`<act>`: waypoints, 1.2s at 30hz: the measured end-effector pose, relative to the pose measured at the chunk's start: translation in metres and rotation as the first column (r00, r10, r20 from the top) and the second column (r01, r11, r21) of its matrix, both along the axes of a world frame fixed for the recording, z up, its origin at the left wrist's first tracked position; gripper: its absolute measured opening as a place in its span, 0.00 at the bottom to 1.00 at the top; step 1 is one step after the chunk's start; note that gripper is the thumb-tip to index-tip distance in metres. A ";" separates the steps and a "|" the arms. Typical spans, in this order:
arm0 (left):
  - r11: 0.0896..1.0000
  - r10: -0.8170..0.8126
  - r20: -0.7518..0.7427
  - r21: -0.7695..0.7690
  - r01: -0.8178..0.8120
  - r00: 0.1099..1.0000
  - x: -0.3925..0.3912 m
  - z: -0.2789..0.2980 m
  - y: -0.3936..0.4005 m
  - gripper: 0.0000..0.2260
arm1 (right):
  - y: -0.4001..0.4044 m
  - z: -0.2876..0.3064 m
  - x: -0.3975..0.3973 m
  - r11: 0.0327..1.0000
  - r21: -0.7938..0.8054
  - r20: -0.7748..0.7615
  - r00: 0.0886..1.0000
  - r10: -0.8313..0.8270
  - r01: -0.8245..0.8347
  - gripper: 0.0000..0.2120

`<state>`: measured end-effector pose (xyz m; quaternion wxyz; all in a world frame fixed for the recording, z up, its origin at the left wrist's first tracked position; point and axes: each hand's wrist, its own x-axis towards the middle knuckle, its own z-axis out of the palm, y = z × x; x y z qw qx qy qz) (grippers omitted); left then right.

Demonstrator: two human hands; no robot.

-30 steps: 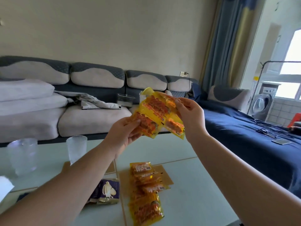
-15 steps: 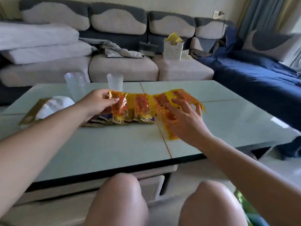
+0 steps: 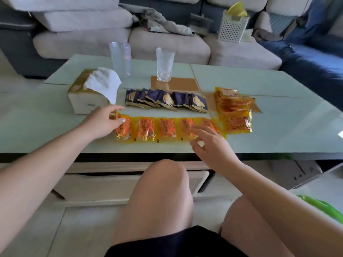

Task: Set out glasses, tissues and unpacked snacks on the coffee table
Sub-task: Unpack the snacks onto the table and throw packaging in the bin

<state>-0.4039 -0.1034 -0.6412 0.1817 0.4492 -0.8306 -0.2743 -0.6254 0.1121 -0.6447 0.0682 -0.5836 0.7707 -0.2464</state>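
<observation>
Nearest the camera, two bare knees [image 3: 159,191] are seen above a pale tiled floor [image 3: 78,229], with the front of a low drawer unit [image 3: 118,184] beneath the tabletop. A green object [image 3: 323,206] is glimpsed at the lower right edge; what it is cannot be told.

The coffee table [image 3: 278,130] is topped with pale green glass panels divided by thin seams. Along its near edge a strip of orange-and-yellow snack packets [image 3: 157,129] is laid flat, running left to right. Its left end is held by the left hand [image 3: 104,123], the thumb and curled fingers pinching the first packet. The right hand [image 3: 209,145] is held loosely open over the strip's right end, fingers spread and lightly bent, the fingertips at or just above the packets; nothing is gripped by it.

Just beyond the strip, a row of dark purple snack packets [image 3: 167,100] is fanned out, overlapping one another. To their right a heap of further orange packets [image 3: 233,106] is piled. To their left a tissue box [image 3: 83,97] is set, with a white tissue [image 3: 104,84] pulled up from its slot.

Behind these, two clear glasses are stood upright: one [image 3: 121,59] near the tissue box, the other [image 3: 164,64] on a brown mat [image 3: 181,84].

Farther back, a grey sofa [image 3: 167,43] is lined along the wall, with folded bedding [image 3: 74,17] stacked on the left, crumpled cloth [image 3: 163,23] in the middle and a white perforated basket [image 3: 233,27] on the right. A dark blue cover [image 3: 315,62] is spread over the seat at the far right.
</observation>
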 end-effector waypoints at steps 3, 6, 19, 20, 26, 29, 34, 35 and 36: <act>0.974 -0.031 0.042 -0.224 0.039 0.999 -0.003 0.000 0.011 0.18 | 0.001 0.001 -0.014 0.997 -0.068 -0.051 0.998 -0.049 0.045 0.14; 0.896 -0.139 0.133 -0.406 0.182 0.981 -0.011 -0.005 0.029 0.16 | 0.001 -0.002 -0.023 1.000 0.021 -0.142 0.990 -0.016 0.019 0.15; 0.937 -0.140 0.170 -0.294 0.186 0.975 -0.046 -0.008 0.028 0.15 | -0.010 -0.009 -0.043 0.997 0.055 -0.062 0.996 0.064 -0.060 0.20; 0.935 -0.151 0.139 -0.300 0.187 0.979 -0.056 -0.006 0.031 0.15 | -0.006 -0.008 -0.049 0.999 0.004 -0.038 0.998 0.052 -0.052 0.20; 0.913 -0.329 -0.019 -0.263 0.313 0.944 -0.140 0.004 0.059 0.15 | 0.022 -0.008 -0.116 0.983 -0.182 -0.194 0.979 -0.058 0.022 0.19; 0.886 -0.431 -0.034 -0.205 0.416 0.902 -0.190 0.006 0.075 0.18 | 0.030 -0.003 -0.152 0.998 0.041 -0.282 0.959 -0.025 0.038 0.28; 0.802 -0.545 0.211 -0.150 0.578 0.811 -0.256 0.004 0.086 0.26 | 0.028 0.003 -0.180 0.971 0.233 -0.376 0.926 0.033 0.060 0.35; 0.800 -0.550 0.220 -0.138 0.584 0.805 -0.266 0.005 0.086 0.26 | 0.027 0.004 -0.183 0.974 0.219 -0.388 0.921 0.026 0.065 0.34; 0.804 -0.550 0.209 -0.128 0.580 0.809 -0.275 0.006 0.085 0.25 | 0.026 0.002 -0.185 0.976 0.204 -0.401 0.916 0.018 0.071 0.33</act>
